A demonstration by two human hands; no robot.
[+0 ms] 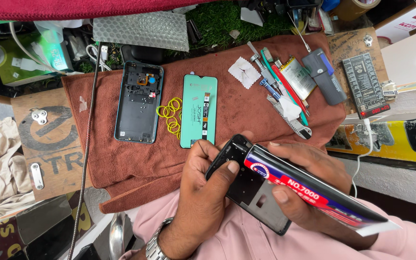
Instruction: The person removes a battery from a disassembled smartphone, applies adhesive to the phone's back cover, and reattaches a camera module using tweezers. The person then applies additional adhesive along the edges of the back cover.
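Here my left hand [203, 192] grips the black phone frame [249, 192] at six o'clock, while my right hand [309, 183] clasps a glue tube [309, 190] across it; a green screen panel [198, 110] lies at twelve o'clock on the brown towel [121, 159].

Brown terry towel [246, 108] covered bench w/ blue phone back cover [138, 103], teal screen panel [198, 111], yellow rubber bands [170, 114] lying on it

Green box [22, 58] top left; red-blue tube [309, 190].
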